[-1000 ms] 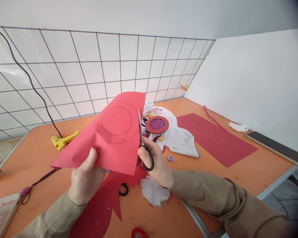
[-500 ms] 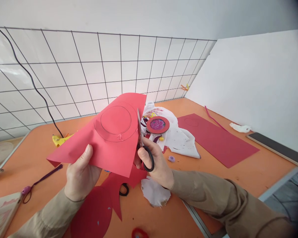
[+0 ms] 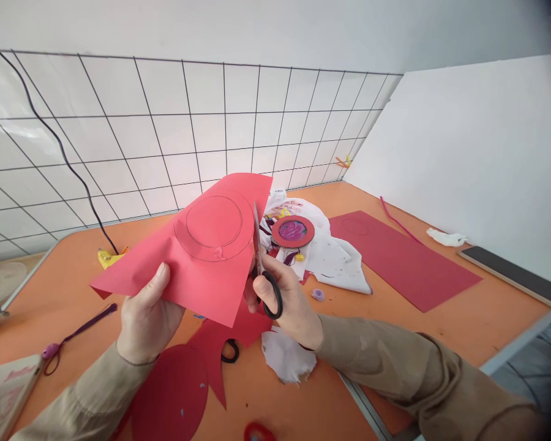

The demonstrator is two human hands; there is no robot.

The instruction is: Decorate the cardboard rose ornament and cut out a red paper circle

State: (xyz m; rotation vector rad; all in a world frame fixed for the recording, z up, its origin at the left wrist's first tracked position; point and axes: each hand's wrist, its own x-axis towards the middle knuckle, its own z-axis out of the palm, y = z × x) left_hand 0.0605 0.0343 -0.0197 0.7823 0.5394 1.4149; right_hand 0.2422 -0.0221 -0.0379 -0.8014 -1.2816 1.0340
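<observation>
My left hand (image 3: 149,318) pinches the lower edge of a sheet of red paper (image 3: 202,282), thumb on top and fingers beneath. Two circles, one inside the other, are drawn on the sheet, with a small torn spot near the bottom of the ring. My right hand (image 3: 289,300) is closed on black-handled scissors (image 3: 272,295), whose blades point up along the right side of the outer circle. Under the sheet lie red paper scraps (image 3: 211,361), a red paper disc (image 3: 169,392) and another black handle loop (image 3: 230,351).
Behind my right hand, a red ring with a purple flower (image 3: 294,231) rests on white cloth and plastic (image 3: 340,263). A second red sheet (image 3: 404,263) lies to the right, near a dark flat bar (image 3: 514,275). A phone (image 3: 11,392) with a purple tassel is at left.
The view has shifted very slightly. Both hands, the scissors and the red sheet keep nearly the same position, with the scissor handles a touch further left.
</observation>
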